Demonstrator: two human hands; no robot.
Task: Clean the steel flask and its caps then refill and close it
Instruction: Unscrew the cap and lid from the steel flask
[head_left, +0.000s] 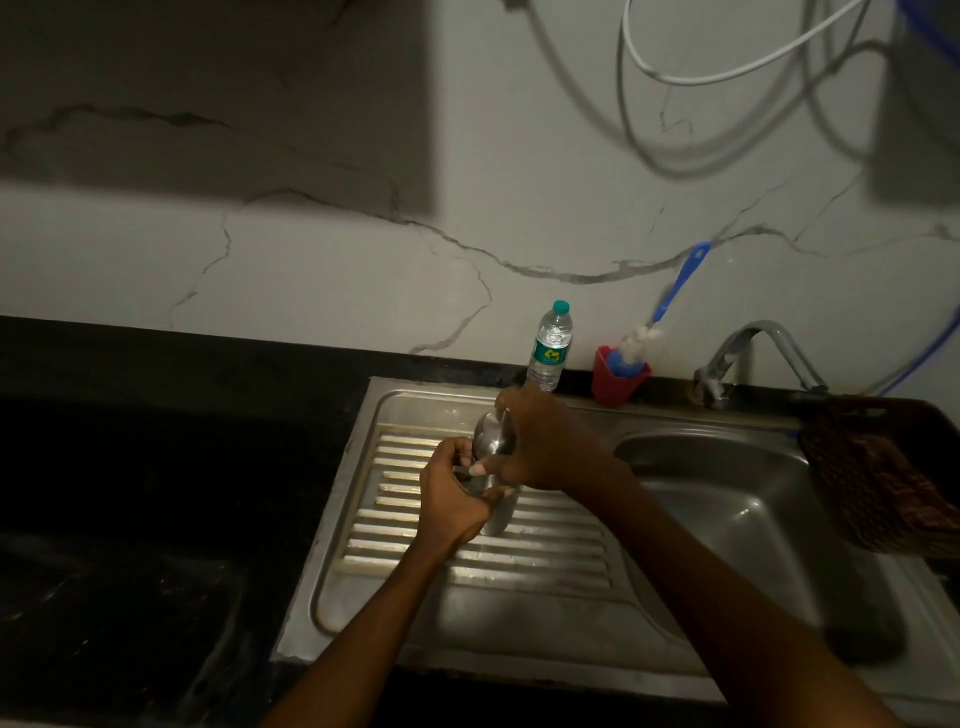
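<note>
- Right hand (540, 441) has its fingers wrapped over the top of the steel flask (493, 467); left hand (452, 496) clasps the smooth, shiny body lower down.
- Flask stands over the ribbed steel drainboard (467, 556), just left of the sink basin (737, 514).
- Behind the flask: a clear plastic bottle (550, 348), a red cup (615, 382) holding a blue-handled brush (675, 291).
- Curved tap (753, 353) behind the basin; patterned cloth (878, 478) drapes its right edge.
- Dark surface (156, 467) stretches left.
</note>
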